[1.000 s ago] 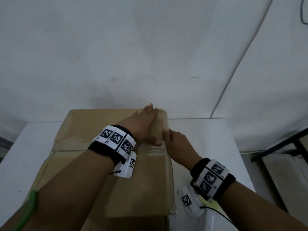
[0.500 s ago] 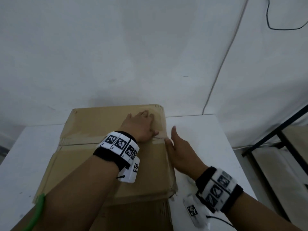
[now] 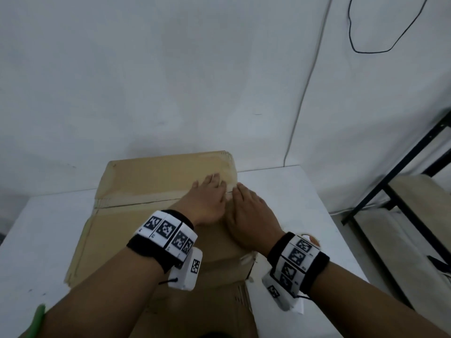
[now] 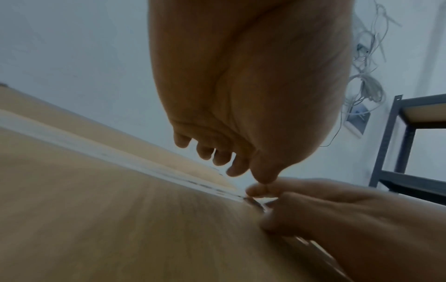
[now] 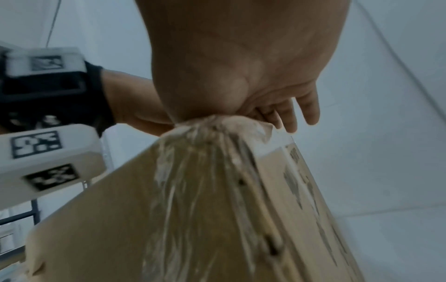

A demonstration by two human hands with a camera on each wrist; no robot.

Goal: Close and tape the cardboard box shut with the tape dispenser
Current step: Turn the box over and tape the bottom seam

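The brown cardboard box [image 3: 151, 181] stands on the white table [image 3: 36, 235] with its top flaps folded down, and their seam [image 3: 136, 204] runs left to right. My left hand [image 3: 207, 198] lies flat on top near the seam's right end, fingers straight. My right hand [image 3: 249, 213] rests beside it on the box's right edge, fingers extended toward the seam. In the left wrist view the right hand's fingertips [image 4: 260, 190] touch the seam. Old clear tape [image 5: 205, 171] covers the box corner under my right palm. A roll-shaped object [image 3: 309, 237], perhaps the tape, peeks from behind my right wrist.
A white wall rises just behind the box. A dark metal shelf frame [image 3: 402, 186] stands to the right of the table. A black cable [image 3: 353, 40] hangs on the wall at the upper right. Bare table lies left of the box.
The raised end at the box's right side has been pressed down flat. My right hand has come up from the box's side onto the top, beside the left hand.
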